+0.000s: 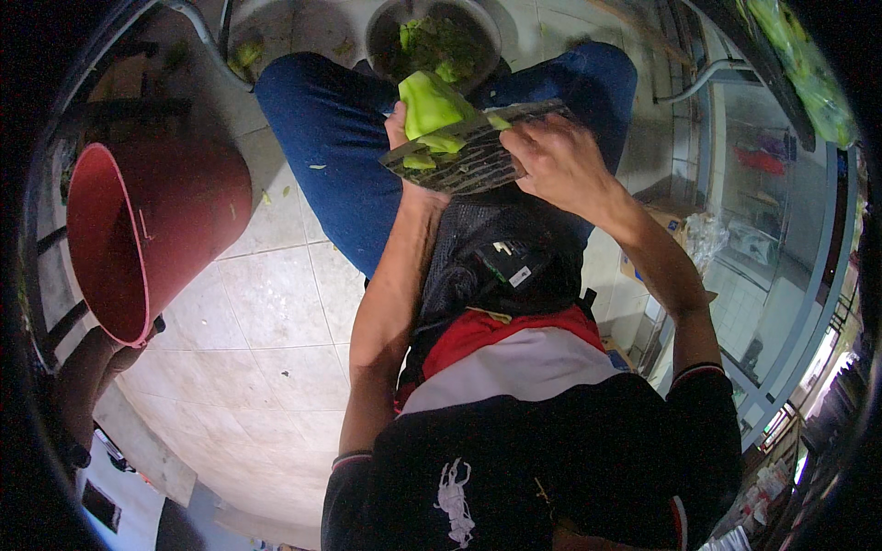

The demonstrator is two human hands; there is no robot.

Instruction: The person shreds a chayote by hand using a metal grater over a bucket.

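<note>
Between the spread knees (602,72), the pale-green vegetable (434,103) was grasped by the left hand (398,127), pressed against its left side, the palm largely masked by the broad knife (459,173). And at that knife's right end, fingers were clenched by the right hand (559,158), the handle lost from view! The blade was slanted crosswise, low on the left, higher on the right; the vegetable's long axis was pointed across that line, running away from the lap and slightly leftward. At the near end, the two were overlapped; whether the flesh was bitten into by the edge could not be told. Nearest of all, the left hand was set right at the vegetable; the right was stationed just off to the right, slightly lower. A green slice (419,162) was carried on the blade, and beyond, the bowl (478,18) was parked.
</note>
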